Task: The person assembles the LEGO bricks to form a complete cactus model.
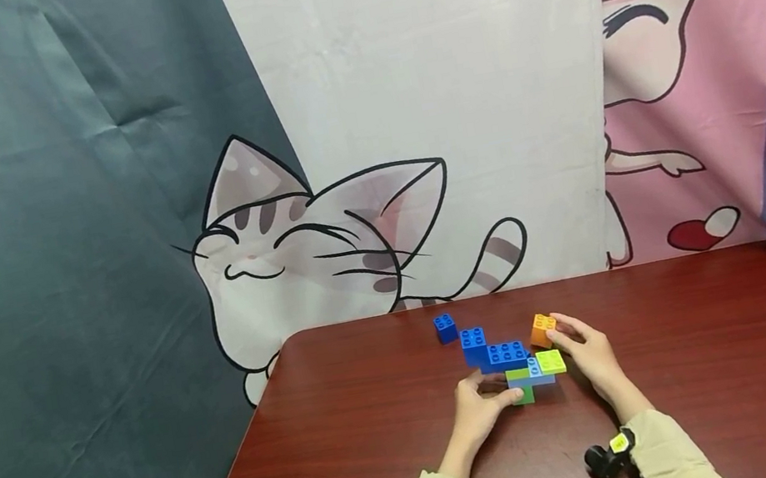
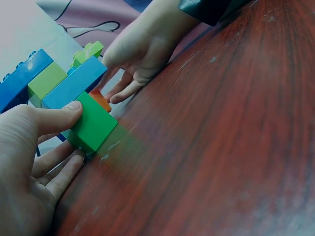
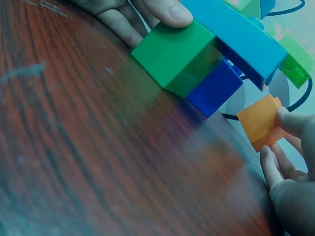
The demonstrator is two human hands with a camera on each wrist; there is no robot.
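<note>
My left hand (image 1: pixel 475 414) grips a stepped build of toy bricks by the green brick (image 2: pixel 96 123) at its base, thumb on that brick's side. Across the green brick lies a long light blue brick (image 3: pixel 231 37), with a yellow-green brick (image 1: pixel 551 363) on its right end. Blue bricks (image 1: pixel 507 355) extend from the build to the back left. Behind the green brick, a dark blue brick (image 3: pixel 216 88) shows low in the right wrist view. Just right of the build, my right hand (image 1: pixel 595 357) pinches an orange brick (image 3: pixel 261 123) between thumb and fingers.
A separate blue brick (image 1: pixel 446 328) sits near the back edge of the brown wooden table (image 1: pixel 354 430). Behind the table hangs a cloth backdrop (image 1: pixel 440 77) with cartoon figures. Both wrists carry a black strapped device (image 1: pixel 606 459).
</note>
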